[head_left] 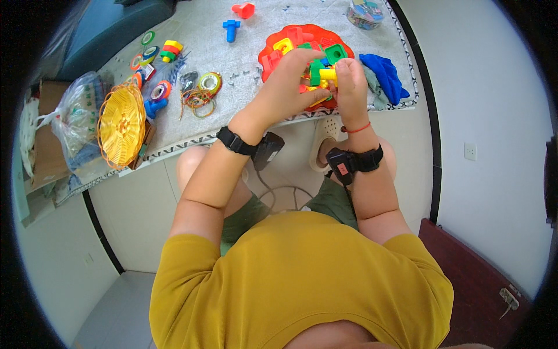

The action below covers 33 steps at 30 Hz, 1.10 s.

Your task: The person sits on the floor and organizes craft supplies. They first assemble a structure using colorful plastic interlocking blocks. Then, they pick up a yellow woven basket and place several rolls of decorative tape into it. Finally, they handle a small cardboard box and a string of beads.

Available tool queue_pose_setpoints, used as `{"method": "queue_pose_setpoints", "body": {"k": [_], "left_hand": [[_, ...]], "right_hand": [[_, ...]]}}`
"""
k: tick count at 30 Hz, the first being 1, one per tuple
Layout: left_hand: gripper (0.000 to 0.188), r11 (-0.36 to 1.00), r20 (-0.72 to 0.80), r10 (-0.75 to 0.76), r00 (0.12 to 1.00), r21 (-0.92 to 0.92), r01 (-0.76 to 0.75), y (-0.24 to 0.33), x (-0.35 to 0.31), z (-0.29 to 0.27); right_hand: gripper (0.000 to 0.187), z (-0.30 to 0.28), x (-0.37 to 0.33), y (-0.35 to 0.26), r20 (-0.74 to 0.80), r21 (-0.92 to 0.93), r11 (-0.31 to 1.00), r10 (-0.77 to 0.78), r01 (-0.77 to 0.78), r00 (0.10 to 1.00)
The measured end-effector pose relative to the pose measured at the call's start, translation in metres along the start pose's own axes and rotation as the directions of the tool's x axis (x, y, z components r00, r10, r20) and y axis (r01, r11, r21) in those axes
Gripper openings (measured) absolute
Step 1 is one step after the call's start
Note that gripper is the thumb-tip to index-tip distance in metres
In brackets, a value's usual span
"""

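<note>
My right hand (352, 87) is closed on a yellow toy bolt (328, 74), which lies level and points left. A green toy nut (315, 73) is at the bolt's left end. My left hand (283, 81) curves around the green nut from the left, its fingers and thumb apart; a gap shows between them and the nut. Under both hands is a red scalloped tray (343, 36) holding several red, yellow and green plastic pieces. My hands hide part of the tray and its contents.
On the cloth-covered table (192, 61) are a blue toy bolt (231, 30), a red piece (244, 10), a stack of coloured nuts (171, 50), tape rolls (210, 83) and a yellow woven basket (122, 124). Blue cloth (385, 79) and a clear tub (365, 14) sit at the right.
</note>
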State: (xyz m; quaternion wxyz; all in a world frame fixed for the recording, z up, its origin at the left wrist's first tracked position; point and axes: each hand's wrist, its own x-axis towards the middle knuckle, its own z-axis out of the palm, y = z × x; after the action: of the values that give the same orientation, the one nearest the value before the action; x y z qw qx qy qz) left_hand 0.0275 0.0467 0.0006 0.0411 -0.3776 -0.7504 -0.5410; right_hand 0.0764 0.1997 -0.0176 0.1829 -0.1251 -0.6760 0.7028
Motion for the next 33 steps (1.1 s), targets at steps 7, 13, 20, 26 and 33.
{"method": "queue_pose_setpoints", "body": {"k": [7, 13, 20, 26, 33], "left_hand": [[0.036, 0.745, 0.312, -0.571, 0.759, -0.191, 0.639, 0.005, 0.007, -0.014], [0.038, 0.982, -0.005, -0.11, 0.994, -0.157, 0.108, -0.005, -0.002, 0.002], [0.049, 0.874, 0.298, -0.464, 0.834, -0.001, 0.486, -0.002, 0.005, -0.012], [0.03, 0.965, 0.155, -0.224, 0.962, -0.105, 0.242, -0.001, 0.0, -0.003], [0.036, 0.796, 0.13, -0.562, 0.817, -0.183, 0.577, -0.008, 0.009, -0.021]], "right_hand": [[0.024, 0.004, 0.001, 0.0, -0.014, -0.058, 0.998, -0.025, 0.024, 1.0], [0.025, 0.002, 0.003, 0.004, 0.015, 0.004, 1.0, -0.004, 0.004, 1.0], [0.025, 0.003, 0.002, 0.003, -0.013, -0.031, 0.998, -0.054, 0.054, 0.998], [0.024, 0.001, -0.001, -0.003, 0.001, 0.021, 1.0, 0.011, -0.011, 1.0], [0.023, -0.003, 0.003, 0.002, -0.071, 0.028, 1.0, -0.006, 0.008, 0.997]]}}
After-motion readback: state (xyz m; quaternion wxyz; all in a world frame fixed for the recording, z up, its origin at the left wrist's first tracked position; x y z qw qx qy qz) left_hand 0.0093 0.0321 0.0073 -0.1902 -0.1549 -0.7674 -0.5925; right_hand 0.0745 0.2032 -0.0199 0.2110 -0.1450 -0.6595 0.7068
